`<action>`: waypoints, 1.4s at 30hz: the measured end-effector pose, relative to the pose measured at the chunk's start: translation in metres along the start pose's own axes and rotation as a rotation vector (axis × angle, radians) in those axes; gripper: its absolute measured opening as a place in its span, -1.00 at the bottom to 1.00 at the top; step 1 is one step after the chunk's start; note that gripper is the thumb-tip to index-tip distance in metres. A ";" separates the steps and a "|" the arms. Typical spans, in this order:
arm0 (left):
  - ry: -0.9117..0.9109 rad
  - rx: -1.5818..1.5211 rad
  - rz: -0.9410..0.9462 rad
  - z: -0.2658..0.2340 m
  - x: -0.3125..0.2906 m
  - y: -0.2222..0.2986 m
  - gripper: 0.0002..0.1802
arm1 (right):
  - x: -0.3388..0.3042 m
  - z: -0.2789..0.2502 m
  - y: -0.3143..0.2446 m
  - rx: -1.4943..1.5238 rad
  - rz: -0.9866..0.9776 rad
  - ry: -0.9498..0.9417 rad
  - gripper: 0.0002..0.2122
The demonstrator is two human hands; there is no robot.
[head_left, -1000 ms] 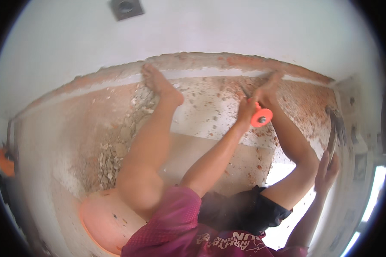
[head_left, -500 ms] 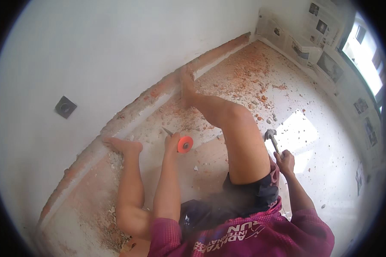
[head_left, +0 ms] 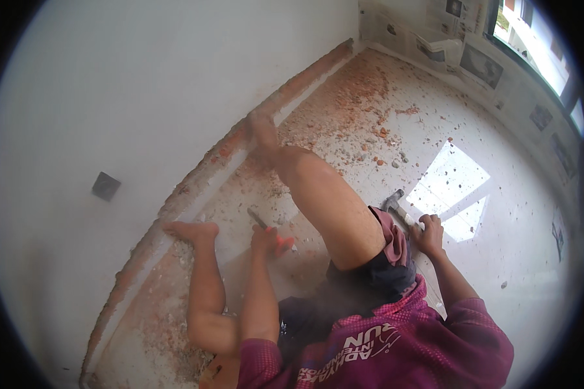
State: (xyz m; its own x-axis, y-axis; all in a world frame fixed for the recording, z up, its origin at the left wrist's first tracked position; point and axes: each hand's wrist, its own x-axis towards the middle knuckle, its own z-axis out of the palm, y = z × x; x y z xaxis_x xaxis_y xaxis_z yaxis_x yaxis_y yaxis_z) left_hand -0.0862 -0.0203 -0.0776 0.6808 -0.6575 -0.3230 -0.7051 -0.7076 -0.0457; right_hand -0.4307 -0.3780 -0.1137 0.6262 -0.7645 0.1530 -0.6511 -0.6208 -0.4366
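Fingers of the left hand point(head_left: 264, 240) were wrapped round the chisel point(head_left: 257, 219), its red guard point(head_left: 284, 245) behind the fist. Those of the right hand point(head_left: 428, 235) gripped the hammer point(head_left: 400, 211), well apart. The chisel's long axis slanted up-left, tip toward the chipped strip point(head_left: 222, 150) along the wall point(head_left: 143, 84), left hand nearer it.

The chisel point(head_left: 256, 218), a dark metal tool, is gripped in the left hand point(head_left: 265, 240), its blade slanting out ahead and slightly leftward; its orange-red guard point(head_left: 284, 246) sits just right of that hand. The hammer point(head_left: 403, 214) extends from the right hand point(head_left: 428, 235), its pale handle tilted, its grey head ahead and to the left.
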 end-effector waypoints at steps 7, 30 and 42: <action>0.162 -0.009 -0.051 -0.029 -0.028 0.020 -0.17 | 0.019 -0.009 -0.009 0.108 0.008 0.027 -0.71; 1.453 -0.308 -0.682 -0.054 -0.230 0.014 -0.53 | 0.192 0.092 -0.217 0.169 -0.711 -0.321 -0.53; 0.444 -0.243 -1.575 0.216 -0.399 0.229 -0.19 | 0.165 -0.029 -0.357 0.317 -0.917 -0.626 -0.49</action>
State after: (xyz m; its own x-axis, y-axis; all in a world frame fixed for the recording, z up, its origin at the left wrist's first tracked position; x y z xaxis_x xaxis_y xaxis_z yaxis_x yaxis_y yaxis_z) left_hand -0.5626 0.1359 -0.1631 0.6810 0.7111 0.1747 0.7046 -0.7013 0.1079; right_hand -0.1067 -0.2876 0.0930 0.9689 0.2266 0.0999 0.2399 -0.7591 -0.6052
